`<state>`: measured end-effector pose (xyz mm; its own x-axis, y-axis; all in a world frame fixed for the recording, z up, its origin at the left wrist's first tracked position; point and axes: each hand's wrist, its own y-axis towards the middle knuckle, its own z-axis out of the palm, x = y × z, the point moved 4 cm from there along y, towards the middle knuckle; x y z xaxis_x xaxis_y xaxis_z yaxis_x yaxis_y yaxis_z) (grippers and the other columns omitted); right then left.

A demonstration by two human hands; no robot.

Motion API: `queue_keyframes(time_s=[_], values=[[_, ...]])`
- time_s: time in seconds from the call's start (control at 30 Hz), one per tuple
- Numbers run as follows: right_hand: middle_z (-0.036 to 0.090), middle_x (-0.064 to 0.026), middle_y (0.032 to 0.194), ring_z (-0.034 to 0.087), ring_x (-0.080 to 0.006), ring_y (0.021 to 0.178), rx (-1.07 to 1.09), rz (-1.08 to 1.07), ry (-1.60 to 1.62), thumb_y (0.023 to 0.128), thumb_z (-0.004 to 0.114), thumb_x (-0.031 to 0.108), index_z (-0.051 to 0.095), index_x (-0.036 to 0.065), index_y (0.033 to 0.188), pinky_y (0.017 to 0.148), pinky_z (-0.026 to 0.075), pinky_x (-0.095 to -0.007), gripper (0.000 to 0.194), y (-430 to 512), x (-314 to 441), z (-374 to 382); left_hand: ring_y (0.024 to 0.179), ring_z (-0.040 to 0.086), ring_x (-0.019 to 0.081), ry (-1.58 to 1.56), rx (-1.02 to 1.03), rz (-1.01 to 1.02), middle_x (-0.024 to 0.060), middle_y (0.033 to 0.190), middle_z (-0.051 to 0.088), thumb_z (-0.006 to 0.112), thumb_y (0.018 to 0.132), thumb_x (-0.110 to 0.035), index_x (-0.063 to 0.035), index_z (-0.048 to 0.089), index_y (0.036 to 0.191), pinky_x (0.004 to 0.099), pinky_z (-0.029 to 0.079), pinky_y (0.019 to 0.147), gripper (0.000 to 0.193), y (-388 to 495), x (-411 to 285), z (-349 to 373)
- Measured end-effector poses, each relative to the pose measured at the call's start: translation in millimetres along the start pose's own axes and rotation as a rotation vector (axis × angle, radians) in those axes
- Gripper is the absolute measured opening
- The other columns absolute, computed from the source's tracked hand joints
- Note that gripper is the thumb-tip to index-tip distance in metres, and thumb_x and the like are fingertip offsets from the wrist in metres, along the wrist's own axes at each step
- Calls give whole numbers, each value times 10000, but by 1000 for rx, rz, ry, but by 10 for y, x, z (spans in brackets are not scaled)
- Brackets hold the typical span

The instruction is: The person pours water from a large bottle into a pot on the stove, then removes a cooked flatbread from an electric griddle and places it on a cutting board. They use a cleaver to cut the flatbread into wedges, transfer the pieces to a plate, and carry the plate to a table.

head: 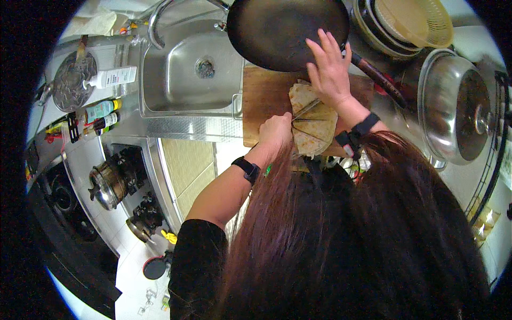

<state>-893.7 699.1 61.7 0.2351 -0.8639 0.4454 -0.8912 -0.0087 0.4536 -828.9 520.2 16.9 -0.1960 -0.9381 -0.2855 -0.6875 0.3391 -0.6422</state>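
A stack of browned flatbread (314, 130), cut into wedges, lies on a wooden cutting board (264, 90). My left hand (276, 130) is closed in a fist at the stack's left edge. From it a thin knife blade (307, 109) runs up and right across the bread; the handle is hidden in the fist. My right hand (330, 72), its fingers spread, is over the upper right of the bread, near the wok's lower rim; whether its palm touches the bread or blade cannot be told. The dark wok (286, 32) overlaps the board's far edge.
Left of the board is a steel sink (192, 76) with a faucet (156, 28). The wok's handle (380, 78) points right. Nested bowls and a yellow basket (440, 24) stand at the upper right, above a large lidded steel pan (436, 108). Bottles (100, 112) stand left, near a stove.
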Motion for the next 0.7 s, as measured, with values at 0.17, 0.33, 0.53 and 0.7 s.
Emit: queue_keyframes(time_s=[0.17,0.33,0.53,0.7], values=[[598,-100,1009,566,-284,953,-76,74,109,748,656,69,610,77,924,828,424,-403,183,-787,110,-471,826,655,426,-13,-116,55,237,860,662,554,828,-84,-32,588,945,527,529,707,133,-48,6,59],[589,-129,1099,568,-325,998,254,58,-20,732,662,73,608,55,976,843,466,-430,251,-1198,138,-251,839,660,419,17,-180,102,234,865,665,560,808,-49,-23,597,965,522,539,712,164,-53,-26,76],[579,-141,1084,574,-341,1007,371,187,5,748,627,72,609,46,1016,821,508,-424,270,-1365,40,-138,858,663,416,60,-121,45,232,873,672,568,801,-47,-28,609,986,520,541,737,190,-283,154,37],[576,-138,1078,575,-350,1007,376,241,3,776,595,68,615,54,1047,830,510,-435,272,-1397,55,-124,858,670,406,7,-240,158,231,890,678,590,799,-59,-26,626,1002,507,548,730,208,17,-195,4]])
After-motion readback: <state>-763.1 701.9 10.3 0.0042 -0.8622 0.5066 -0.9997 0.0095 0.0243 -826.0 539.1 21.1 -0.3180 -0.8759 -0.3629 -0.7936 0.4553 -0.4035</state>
